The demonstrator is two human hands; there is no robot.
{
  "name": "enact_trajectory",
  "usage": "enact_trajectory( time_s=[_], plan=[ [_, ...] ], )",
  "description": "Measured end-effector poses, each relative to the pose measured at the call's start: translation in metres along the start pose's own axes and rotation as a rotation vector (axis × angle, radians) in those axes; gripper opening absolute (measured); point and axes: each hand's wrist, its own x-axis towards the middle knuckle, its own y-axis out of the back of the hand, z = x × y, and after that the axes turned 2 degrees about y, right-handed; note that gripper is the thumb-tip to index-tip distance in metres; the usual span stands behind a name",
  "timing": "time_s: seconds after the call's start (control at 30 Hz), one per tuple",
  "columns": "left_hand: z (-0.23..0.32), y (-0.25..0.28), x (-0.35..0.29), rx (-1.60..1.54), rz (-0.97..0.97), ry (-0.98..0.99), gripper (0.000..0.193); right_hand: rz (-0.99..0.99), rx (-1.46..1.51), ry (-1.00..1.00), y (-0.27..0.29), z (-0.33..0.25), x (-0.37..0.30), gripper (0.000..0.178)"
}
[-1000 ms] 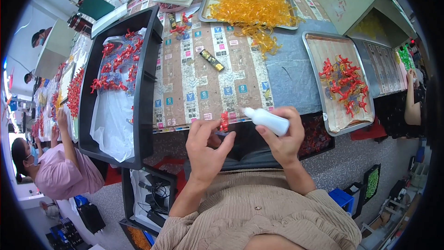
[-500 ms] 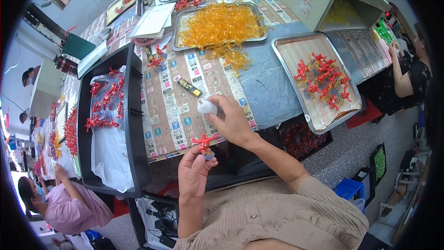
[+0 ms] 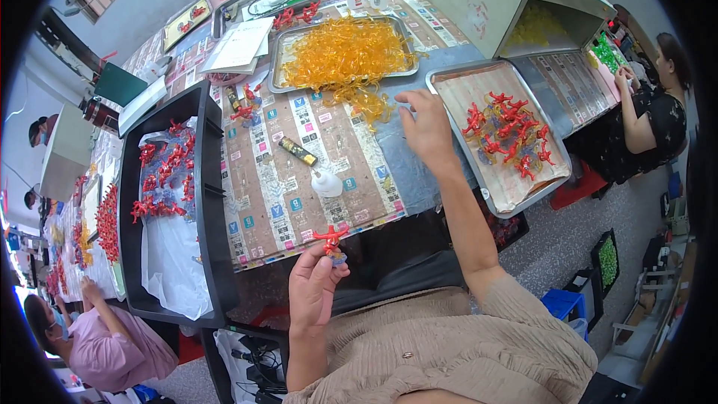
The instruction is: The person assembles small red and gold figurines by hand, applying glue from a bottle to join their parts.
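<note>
My left hand (image 3: 310,284) is closed on a small red figurine (image 3: 331,239) with a translucent bluish base, held upright just off the table's near edge. Out over the blue paper, my right hand (image 3: 428,131) has its fingers apart and nothing in them. Its fingertips are closest to the loose yellow translucent strips (image 3: 366,108) that spill from a metal tray (image 3: 410,69). Between my hands, a small white squeeze bottle (image 3: 327,184) rests on the table beside a black and gold tube (image 3: 298,151).
To the right, a metal tray (image 3: 467,78) carries several red figurines (image 3: 516,131). A black crate (image 3: 212,202) on the left holds more of them on plastic sheeting. A greenish box (image 3: 486,15) stands behind. Other people sit on both sides.
My right hand has let go of the white bottle, leaving it on the table, and moved up and right toward the yellow strips. My left hand still holds the figurine.
</note>
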Motion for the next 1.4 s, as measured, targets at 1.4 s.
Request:
enact_trajectory(
  time_s=[1.4],
  plan=[
    [0.000,-0.006,0.002,0.024,0.017,0.062,0.023,-0.530,1.258,-0.458,0.042,-0.022,-0.059,0.034]
  ],
)
